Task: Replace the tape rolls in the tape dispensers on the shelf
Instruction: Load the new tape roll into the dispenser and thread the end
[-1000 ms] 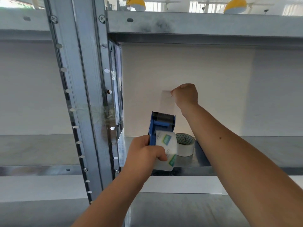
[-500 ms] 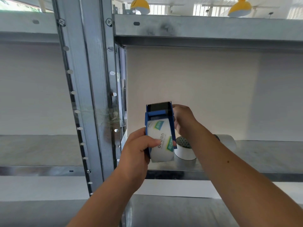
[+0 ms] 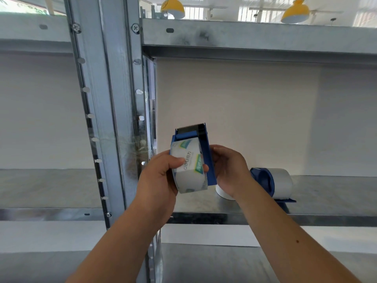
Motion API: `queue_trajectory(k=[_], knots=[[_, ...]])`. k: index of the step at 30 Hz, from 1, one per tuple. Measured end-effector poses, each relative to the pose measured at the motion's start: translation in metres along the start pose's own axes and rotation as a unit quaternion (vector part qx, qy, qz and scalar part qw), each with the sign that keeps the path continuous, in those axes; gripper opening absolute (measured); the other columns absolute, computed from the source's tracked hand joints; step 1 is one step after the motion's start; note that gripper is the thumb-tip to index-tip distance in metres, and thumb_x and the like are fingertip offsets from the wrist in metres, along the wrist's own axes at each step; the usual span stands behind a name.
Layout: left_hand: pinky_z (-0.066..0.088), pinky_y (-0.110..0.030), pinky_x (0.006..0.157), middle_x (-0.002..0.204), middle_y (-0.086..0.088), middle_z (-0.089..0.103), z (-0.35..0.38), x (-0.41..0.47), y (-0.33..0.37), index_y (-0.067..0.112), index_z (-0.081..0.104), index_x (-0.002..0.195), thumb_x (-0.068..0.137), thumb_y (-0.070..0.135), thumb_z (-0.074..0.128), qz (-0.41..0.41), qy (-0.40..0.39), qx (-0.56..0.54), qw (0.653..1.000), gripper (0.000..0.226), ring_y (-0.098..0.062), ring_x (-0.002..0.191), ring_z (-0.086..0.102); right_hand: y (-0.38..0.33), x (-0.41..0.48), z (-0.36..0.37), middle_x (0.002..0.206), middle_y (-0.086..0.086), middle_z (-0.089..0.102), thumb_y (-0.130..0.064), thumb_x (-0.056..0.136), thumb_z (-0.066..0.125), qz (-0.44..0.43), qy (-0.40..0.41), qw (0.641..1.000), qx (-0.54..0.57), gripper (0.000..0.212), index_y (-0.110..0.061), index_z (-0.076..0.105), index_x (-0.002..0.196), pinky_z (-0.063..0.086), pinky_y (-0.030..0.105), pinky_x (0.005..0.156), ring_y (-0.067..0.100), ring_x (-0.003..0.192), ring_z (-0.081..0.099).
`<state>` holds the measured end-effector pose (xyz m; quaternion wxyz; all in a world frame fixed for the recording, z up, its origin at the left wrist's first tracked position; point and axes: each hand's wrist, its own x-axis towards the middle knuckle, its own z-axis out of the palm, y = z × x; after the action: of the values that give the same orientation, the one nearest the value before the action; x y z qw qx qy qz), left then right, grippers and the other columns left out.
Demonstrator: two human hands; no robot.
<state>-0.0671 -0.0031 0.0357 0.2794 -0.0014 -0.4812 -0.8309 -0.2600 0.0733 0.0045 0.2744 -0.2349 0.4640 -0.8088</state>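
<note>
I hold a blue tape dispenser (image 3: 205,148) upright in front of the metal shelf, its toothed blade at the top. A clear tape roll (image 3: 188,170) with green and white labels sits in it. My left hand (image 3: 161,174) grips the roll and the dispenser's left side, thumb on the roll. My right hand (image 3: 228,168) holds the dispenser's right side. A second blue dispenser (image 3: 271,183) with a whitish roll lies on the shelf to the right. A loose white tape roll (image 3: 221,193) on the shelf is mostly hidden behind my right wrist.
The grey metal shelf board (image 3: 326,197) runs across the view, with a white wall behind it. A perforated steel upright (image 3: 114,111) stands at the left. Another shelf board (image 3: 255,35) lies above, and a lower board below my arms.
A second ago my right hand held a pulled strip of tape high above the dispenser. It has since come down to the dispenser's right side, and the dispenser has been raised and tilted upright.
</note>
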Motion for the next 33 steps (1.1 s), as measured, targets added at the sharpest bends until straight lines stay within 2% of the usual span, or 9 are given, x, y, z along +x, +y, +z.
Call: queue_trajectory(k=[5,10,12,14,16,21,23,26,33], knots=[[0.064,-0.042,0.072,0.091,-0.02,0.076,-0.002,0.002,0.006,-0.005,0.065,0.123,0.069,0.012,0.057,0.015,0.009,-0.017,1.0,0.056,-0.034,0.073,0.073,0.017,-0.014,0.003,0.128,0.028,0.067,-0.026,0.089,0.066,-0.023,-0.013,1.0,0.004,0.052,0.007,0.065,0.128,0.056,0.049,0.088,0.039,0.107,0.064],[0.057,-0.052,0.09,0.105,-0.023,0.076,0.0,0.014,0.0,-0.001,0.067,0.12,0.073,0.023,0.067,0.024,0.127,0.036,0.991,0.052,-0.038,0.091,0.07,0.032,-0.021,0.006,0.119,0.024,0.074,-0.02,0.102,0.056,-0.017,0.035,0.999,0.032,0.029,-0.001,0.073,0.116,0.056,0.054,0.093,0.036,0.101,0.071],[0.059,-0.048,0.086,0.112,-0.021,0.073,0.001,0.018,-0.007,0.006,0.068,0.115,0.077,0.028,0.072,0.021,0.179,0.062,0.982,0.044,-0.032,0.093,0.07,0.038,-0.023,0.01,0.122,0.026,0.073,-0.019,0.104,0.055,0.005,0.06,0.998,0.033,0.029,0.001,0.071,0.119,0.053,0.059,0.101,0.041,0.108,0.069],[0.06,-0.031,0.063,0.097,-0.009,0.072,-0.001,0.023,-0.015,0.016,0.066,0.098,0.094,0.023,0.063,0.019,0.219,0.082,0.972,0.008,-0.021,0.079,0.067,0.044,-0.026,0.014,0.124,0.026,0.072,-0.019,0.104,0.055,0.026,0.083,0.995,0.05,0.032,0.002,0.068,0.124,0.053,0.059,0.102,0.042,0.11,0.068],[0.054,-0.02,0.048,0.08,0.0,0.069,0.0,0.024,-0.022,0.02,0.064,0.085,0.1,0.018,0.056,0.009,0.23,0.098,0.968,0.016,-0.015,0.068,0.063,0.048,-0.028,0.017,0.123,0.027,0.072,-0.019,0.105,0.053,0.05,0.095,0.991,0.075,0.034,0.004,0.066,0.126,0.055,0.058,0.1,0.04,0.107,0.069],[0.051,-0.021,0.054,0.051,0.017,0.064,0.002,0.021,-0.04,0.023,0.057,0.073,0.099,0.005,0.051,0.03,0.209,0.188,0.959,0.032,0.001,0.051,0.061,0.054,-0.032,0.028,0.121,0.026,0.072,-0.018,0.108,0.045,0.122,0.098,0.978,0.137,0.034,0.004,0.064,0.125,0.06,0.047,0.075,0.038,0.102,0.071],[0.059,-0.031,0.071,0.071,0.011,0.071,0.0,0.022,-0.045,0.03,0.064,0.07,0.095,0.019,0.055,0.029,0.216,0.224,0.95,0.029,-0.009,0.079,0.069,0.053,-0.031,0.029,0.119,0.024,0.072,-0.019,0.108,0.045,0.138,0.109,0.974,0.143,0.033,0.002,0.064,0.124,0.06,0.046,0.071,0.036,0.097,0.072],[0.055,-0.06,0.096,0.11,-0.009,0.064,-0.002,0.023,-0.048,0.053,0.067,0.072,0.074,0.047,0.053,0.014,0.219,0.294,0.93,0.015,-0.036,0.113,0.058,0.049,-0.03,0.027,0.114,0.024,0.07,-0.018,0.109,0.043,0.145,0.117,0.974,0.127,0.031,0.003,0.064,0.119,0.057,0.051,0.085,0.035,0.094,0.069],[0.057,-0.041,0.075,0.107,-0.016,0.063,-0.005,0.036,-0.056,0.021,0.061,0.09,0.102,0.025,0.046,-0.013,0.196,0.31,0.93,0.019,-0.029,0.093,0.06,0.046,-0.029,0.023,0.118,0.032,0.067,0.002,0.1,0.043,0.161,0.13,0.977,0.042,0.033,0.013,0.06,0.127,0.054,0.058,0.098,0.045,0.113,0.064]])
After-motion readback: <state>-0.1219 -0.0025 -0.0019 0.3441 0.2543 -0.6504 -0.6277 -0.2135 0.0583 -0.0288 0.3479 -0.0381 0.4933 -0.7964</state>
